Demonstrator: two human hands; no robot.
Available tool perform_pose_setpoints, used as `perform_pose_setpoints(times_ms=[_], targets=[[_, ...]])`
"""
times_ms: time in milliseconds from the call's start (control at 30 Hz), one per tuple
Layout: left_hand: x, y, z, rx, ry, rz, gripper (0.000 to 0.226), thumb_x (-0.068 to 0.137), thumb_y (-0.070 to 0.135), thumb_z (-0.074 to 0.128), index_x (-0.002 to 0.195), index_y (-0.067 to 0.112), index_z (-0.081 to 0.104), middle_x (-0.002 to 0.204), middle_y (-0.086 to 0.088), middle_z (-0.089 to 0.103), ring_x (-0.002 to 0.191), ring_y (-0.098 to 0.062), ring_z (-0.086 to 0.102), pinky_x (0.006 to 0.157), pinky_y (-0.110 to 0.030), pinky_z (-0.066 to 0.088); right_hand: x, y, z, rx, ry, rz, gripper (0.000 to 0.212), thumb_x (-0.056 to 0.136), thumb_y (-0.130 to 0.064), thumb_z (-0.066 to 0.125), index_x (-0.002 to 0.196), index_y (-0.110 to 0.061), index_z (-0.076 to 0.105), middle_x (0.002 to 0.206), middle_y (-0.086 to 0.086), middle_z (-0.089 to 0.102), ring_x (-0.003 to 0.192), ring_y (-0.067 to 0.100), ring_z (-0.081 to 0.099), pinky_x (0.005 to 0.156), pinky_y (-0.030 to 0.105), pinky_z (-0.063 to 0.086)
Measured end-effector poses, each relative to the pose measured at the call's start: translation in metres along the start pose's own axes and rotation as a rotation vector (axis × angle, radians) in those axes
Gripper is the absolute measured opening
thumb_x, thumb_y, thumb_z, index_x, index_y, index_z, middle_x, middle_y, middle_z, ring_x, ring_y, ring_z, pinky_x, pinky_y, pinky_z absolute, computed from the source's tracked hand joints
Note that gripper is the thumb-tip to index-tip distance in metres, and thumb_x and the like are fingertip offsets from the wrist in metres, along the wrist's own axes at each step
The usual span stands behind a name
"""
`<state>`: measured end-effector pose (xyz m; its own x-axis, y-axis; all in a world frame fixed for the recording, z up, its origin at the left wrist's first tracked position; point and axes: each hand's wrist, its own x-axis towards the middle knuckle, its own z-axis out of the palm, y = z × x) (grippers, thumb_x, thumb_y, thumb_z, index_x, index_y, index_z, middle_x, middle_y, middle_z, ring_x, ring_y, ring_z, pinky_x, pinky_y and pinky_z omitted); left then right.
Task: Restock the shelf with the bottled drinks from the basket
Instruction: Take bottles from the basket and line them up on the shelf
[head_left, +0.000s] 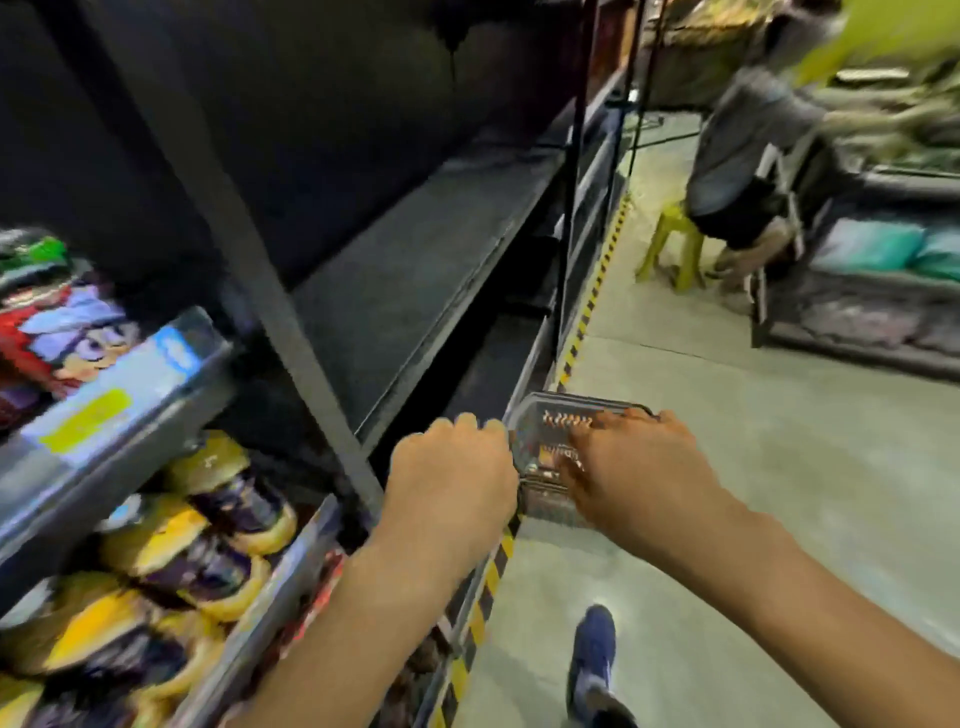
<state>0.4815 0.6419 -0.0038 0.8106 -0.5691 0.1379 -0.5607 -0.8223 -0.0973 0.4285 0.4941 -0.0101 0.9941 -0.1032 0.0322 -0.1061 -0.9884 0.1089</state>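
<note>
A small dark basket (582, 402) sits low beside the foot of the shelving, with several orange-capped bottled drinks (563, 420) showing inside. My left hand (452, 478) is at its left rim with the fingers curled closed over the edge. My right hand (634, 467) lies over the basket's right side, fingers pointing down among the bottles; blur hides whether they grip anything. The dark shelf board (415, 249) just left of and above the basket holds nothing.
Yellow and purple packets (197, 545) and colourful packs (62, 332) fill the shelves at left. Yellow-black tape (592, 296) runs along the shelf base. My blue shoe (592, 660) is on the concrete floor. A person (748, 150) sits on a yellow stool (670, 244) at the back right.
</note>
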Motion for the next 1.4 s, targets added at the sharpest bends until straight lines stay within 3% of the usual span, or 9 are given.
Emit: perform_pose_setpoints(times_ms=[100,167,467,667,800,967,1100,1267,1400], targets=[[0.073,0.041,0.052,-0.042,-0.154,0.066,0.018,0.099,0.029,0.044,0.108,0.018,0.055,0.109,-0.004,0.062,0.103,-0.027,0.060,0.067,-0.033,0.038,0.037,0.057,0.038,0.018,-0.079,0.078,0.032,0.097,-0.043,0.041,0.110,-0.024,0.063,0.115,0.004,0.067,0.110,0.029,0.060,0.090,0.039,0.042],[0.125,0.066,0.083,-0.060,-0.200,0.111,0.022,0.099,0.030,0.043,0.114,0.019,0.055,0.116,-0.004,0.062,0.109,-0.028,0.059,0.075,-0.034,0.042,0.069,0.099,0.064,0.026,-0.136,0.130,0.034,0.098,-0.045,0.040,0.111,-0.024,0.064,0.117,0.004,0.066,0.111,0.030,0.060,0.090,0.038,0.041],[0.330,0.130,0.178,-0.170,-0.441,0.075,0.021,0.097,0.023,0.044,0.111,0.019,0.059,0.112,-0.003,0.066,0.104,-0.027,0.064,0.073,-0.034,0.040,0.217,0.253,0.131,0.087,-0.381,0.197,0.037,0.097,-0.047,0.046,0.118,-0.023,0.064,0.118,0.004,0.066,0.111,0.029,0.060,0.091,0.038,0.042],[0.409,0.130,0.256,-0.111,-0.708,0.067,0.025,0.096,0.032,0.049,0.117,0.020,0.054,0.117,-0.002,0.061,0.106,-0.024,0.060,0.086,-0.036,0.045,0.287,0.292,0.188,0.188,-0.542,0.245,0.032,0.096,-0.037,0.045,0.119,-0.020,0.059,0.119,0.004,0.066,0.110,0.030,0.061,0.095,0.040,0.042],[0.449,0.118,0.332,-0.214,-0.819,0.041,0.026,0.097,0.032,0.042,0.113,0.021,0.058,0.119,-0.003,0.061,0.107,-0.025,0.058,0.077,-0.034,0.038,0.328,0.304,0.249,0.280,-0.666,0.284,0.038,0.098,-0.035,0.045,0.131,-0.018,0.053,0.130,0.005,0.060,0.112,0.031,0.062,0.097,0.040,0.046],[0.492,0.120,0.460,-0.309,-0.911,-0.029,0.018,0.096,0.033,0.046,0.101,0.022,0.059,0.108,-0.004,0.065,0.097,-0.025,0.061,0.070,-0.031,0.040,0.376,0.308,0.382,0.406,-0.777,0.410,0.034,0.092,-0.036,0.054,0.119,-0.018,0.062,0.117,0.009,0.069,0.106,0.031,0.065,0.088,0.036,0.051],[0.515,0.125,0.595,-0.397,-0.946,-0.101,0.012,0.095,0.033,0.050,0.087,0.026,0.050,0.097,-0.001,0.062,0.080,-0.018,0.055,0.066,-0.032,0.041,0.419,0.297,0.520,0.510,-0.845,0.496,0.042,0.090,-0.040,0.057,0.126,-0.018,0.057,0.119,0.009,0.067,0.107,0.031,0.064,0.089,0.038,0.053],[0.519,0.130,0.797,-0.402,-0.989,-0.196,0.029,0.090,0.033,0.057,0.117,0.022,0.054,0.109,-0.004,0.064,0.093,-0.025,0.063,0.082,-0.038,0.053,0.455,0.269,0.716,0.574,-0.923,0.563,0.041,0.089,-0.038,0.061,0.125,-0.018,0.057,0.120,0.007,0.064,0.110,0.030,0.063,0.097,0.041,0.049],[0.509,0.133,0.925,-0.513,-0.964,-0.320,0.039,0.091,0.026,0.062,0.129,0.020,0.052,0.122,-0.005,0.059,0.107,-0.025,0.061,0.090,-0.038,0.051,0.459,0.240,0.856,0.726,-0.979,0.730,0.038,0.094,-0.033,0.057,0.126,-0.014,0.055,0.124,0.011,0.063,0.115,0.030,0.059,0.097,0.037,0.045]])
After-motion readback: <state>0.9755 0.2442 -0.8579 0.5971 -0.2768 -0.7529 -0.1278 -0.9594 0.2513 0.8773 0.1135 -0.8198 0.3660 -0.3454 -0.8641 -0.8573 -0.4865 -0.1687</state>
